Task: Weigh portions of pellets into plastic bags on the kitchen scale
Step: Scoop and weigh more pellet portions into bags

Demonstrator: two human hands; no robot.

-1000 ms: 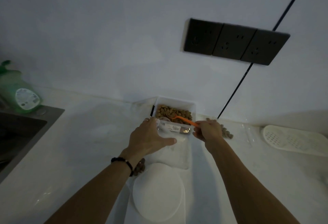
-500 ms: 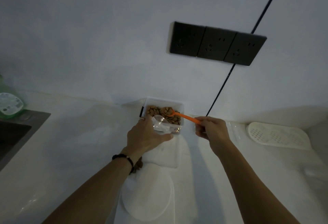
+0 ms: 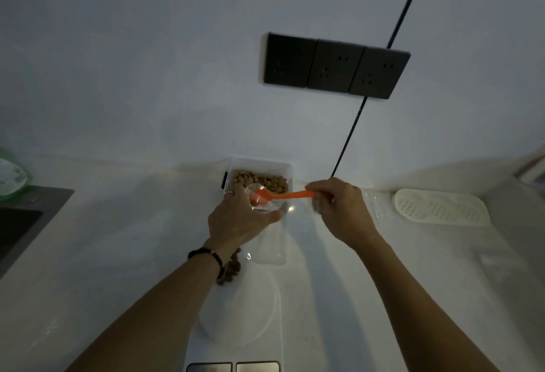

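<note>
So right now the left hand (image 3: 241, 221) is holding the mouth of a clear plastic bag (image 3: 269, 242) open, fingers curled round the rim, while the right hand (image 3: 339, 209) is pinching the handle of a small orange plastic spoon (image 3: 277, 196) and tipping its bowl into that opening. Just beyond both hands a white rectangular tub of brown pellets (image 3: 259, 180) is sitting against the wall. Nearer the body than the hands is the white kitchen scale with its round platform (image 3: 244, 309), and a small heap of loose pellets (image 3: 231, 267) is lying under the left wrist.

My worry: the bag is floppy and its mouth is narrow, so if the left grip is slipping or the spoon is tilting early, pellets are going onto the counter instead, and the weight will be off.

Everything is sitting on a pale glossy countertop (image 3: 118, 253), dimly lit. Three dark wall sockets (image 3: 334, 66) are above the hands, a white perforated tray (image 3: 439, 208) is off past the right hand, and a dark sink (image 3: 17, 224) is off past the left.
</note>
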